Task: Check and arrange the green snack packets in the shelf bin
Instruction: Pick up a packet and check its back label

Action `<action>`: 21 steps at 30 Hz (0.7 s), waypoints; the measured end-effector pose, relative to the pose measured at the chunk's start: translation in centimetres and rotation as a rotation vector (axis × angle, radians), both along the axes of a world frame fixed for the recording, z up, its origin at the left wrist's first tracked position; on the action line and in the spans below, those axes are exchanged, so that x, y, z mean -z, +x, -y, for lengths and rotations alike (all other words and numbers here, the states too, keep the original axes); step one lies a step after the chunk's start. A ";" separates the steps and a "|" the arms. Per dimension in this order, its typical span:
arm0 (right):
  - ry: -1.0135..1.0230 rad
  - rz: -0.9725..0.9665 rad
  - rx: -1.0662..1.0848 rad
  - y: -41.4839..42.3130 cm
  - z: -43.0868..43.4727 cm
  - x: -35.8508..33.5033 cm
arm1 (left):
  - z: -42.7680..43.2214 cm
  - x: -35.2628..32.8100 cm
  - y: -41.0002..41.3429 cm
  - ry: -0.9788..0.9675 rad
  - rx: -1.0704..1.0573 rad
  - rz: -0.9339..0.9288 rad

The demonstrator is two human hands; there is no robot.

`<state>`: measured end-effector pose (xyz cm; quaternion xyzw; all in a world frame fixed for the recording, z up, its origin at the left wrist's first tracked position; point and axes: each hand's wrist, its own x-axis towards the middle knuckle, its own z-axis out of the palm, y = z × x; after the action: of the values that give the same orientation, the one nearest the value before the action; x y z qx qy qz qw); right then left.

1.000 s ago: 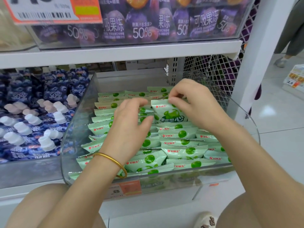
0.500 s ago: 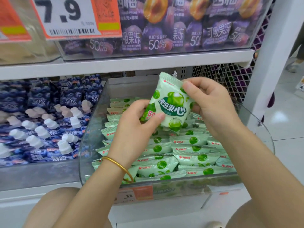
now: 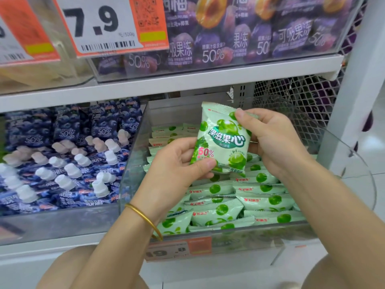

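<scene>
Head view, shelf bin. Both hands hold one green packet (image 3: 221,140) above the clear bin (image 3: 133,163), its printed face turned to the camera and its top leaning slightly left. The left hand (image 3: 177,163) grasps the packet's lower left corner, with the thumb pressed on the front below the pink "50%" and the fingers curled behind. The right hand (image 3: 273,138) grasps the upper right edge, with the thumb on the front near the top seal and the fingers wrapped round the back. The packet is clear of the other packets (image 3: 239,205), which lie in overlapping rows across the bin floor, mostly flat with their red-logo ends towards the front. A gold bangle (image 3: 145,217) circles the left wrist. An orange price label (image 3: 179,248) sits on the bin's front wall, its digits partly blurred. Left of the bin, blue pouches (image 3: 62,155) with white caps fill a neighbouring bin. On the shelf (image 3: 166,84) above, purple pouches (image 3: 229,38) stand behind a clear front, beside a tag (image 3: 104,26) reading 7.9. A white mesh panel (image 3: 295,94) closes the shelf's right side, behind the bin.
</scene>
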<state>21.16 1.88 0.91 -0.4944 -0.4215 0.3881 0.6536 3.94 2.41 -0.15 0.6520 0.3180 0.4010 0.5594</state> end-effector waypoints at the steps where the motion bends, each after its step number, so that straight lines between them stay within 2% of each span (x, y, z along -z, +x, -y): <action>1: -0.001 -0.008 0.007 -0.1 0.0 0.0 | 0.0 0.0 -0.1 0.001 -0.002 -0.001; 8: 0.023 -0.044 0.020 -0.4 -0.1 0.0 | 0.1 -0.2 0.0 0.053 -0.077 -0.014; 14: 0.024 -0.040 0.052 -0.3 -0.1 0.3 | 0.1 0.1 0.3 0.184 -0.232 -0.121; 16: 0.028 -0.043 0.074 -0.2 -0.1 0.3 | 0.1 0.5 0.5 0.361 -0.377 -0.250; 19: 0.033 -0.062 0.076 -0.3 0.0 0.3 | 0.3 0.8 0.7 0.757 -0.539 -0.462; 21: 0.031 -0.074 0.052 -0.6 0.1 0.3 | 0.4 1.0 1.0 0.832 -0.539 -0.537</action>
<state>20.59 1.75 0.57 -0.4804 -0.3900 0.3825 0.6861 4.90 1.98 -1.18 0.7927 0.4196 0.4411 0.0326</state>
